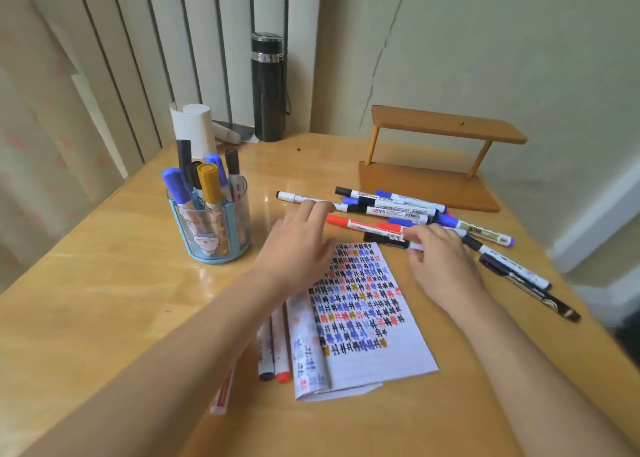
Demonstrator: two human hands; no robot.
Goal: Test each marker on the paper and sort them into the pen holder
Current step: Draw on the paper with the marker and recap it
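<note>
1. Wooden table (104,283) carries the paper (381,356) centrally, with the pen holder (211,235) to its left within easy reach.
2. Your left hand (298,245) lies spread, fingers at the loose marker pile (391,210) beyond the paper.
3. Your right hand (440,259) pinches a marker (415,246) at the paper's top edge, likely for testing.

Pen holder (211,228) left of paper (360,314)

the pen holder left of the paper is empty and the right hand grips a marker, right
No: the pen holder is not empty; the head view shows several markers standing in it. It does stand left of the paper, and the right hand does grip a marker.
</note>
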